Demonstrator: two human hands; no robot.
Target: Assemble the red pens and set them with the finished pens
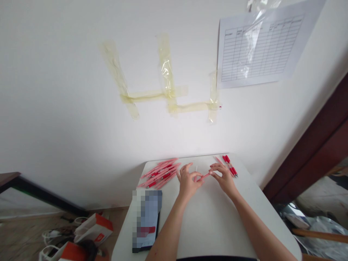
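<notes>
Over the middle of the white table, both my hands hold a slim pink pen (206,175) between them. My left hand (188,182) pinches its left end between thumb and finger, with the other fingers raised. The right end is pinched by the fingertips of my right hand (223,178). A thin pale strip (196,169) shows upright by my left fingers; what it is I cannot make out. Beyond my left hand lies a pile of pink and red pens (160,173). Several red pens (230,166) lie behind my right hand, beside another pink one.
A phone or tablet (148,219), its screen blurred, lies at the left of the white table (212,228). The wall (81,127) rises behind, with yellowed tape and a printed sheet (255,50). Orange and white bags (94,230) stand on the floor at left.
</notes>
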